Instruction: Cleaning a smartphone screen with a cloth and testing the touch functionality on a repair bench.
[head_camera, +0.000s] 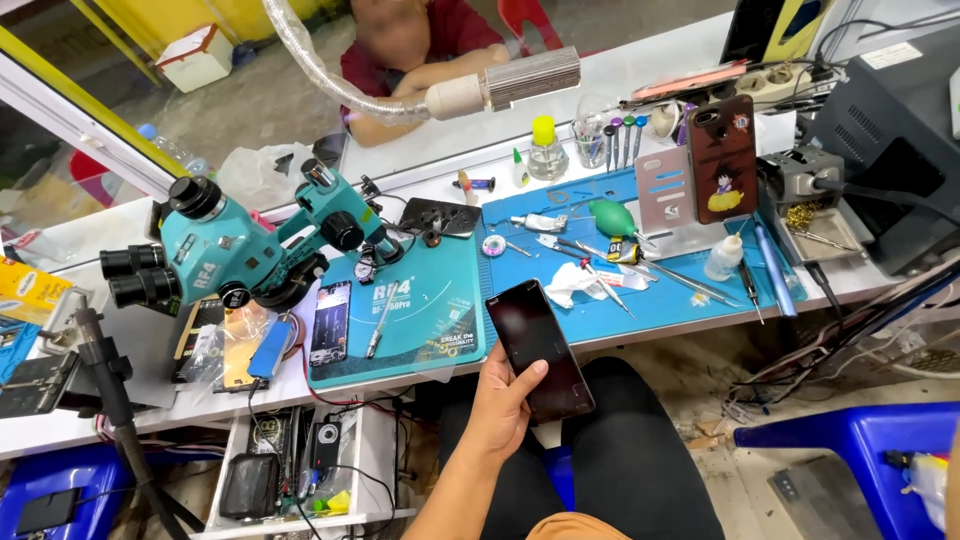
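Observation:
My left hand (503, 402) holds a black smartphone (538, 345) by its lower left edge, above my lap and just in front of the workbench edge. The thumb lies across the dark, unlit screen. The phone is tilted, its top end reaching over the blue work mat (660, 310). My right hand is not in view.
A teal stereo microscope (240, 250) stands on the left over a teal mat (420, 340) carrying another phone (330, 322). Tweezers, screwdrivers, bottles, a green blower (612, 216) and a cased phone on a stand (722, 158) crowd the blue mat. A person leans on the far counter. A blue stool (850, 440) stands to the right.

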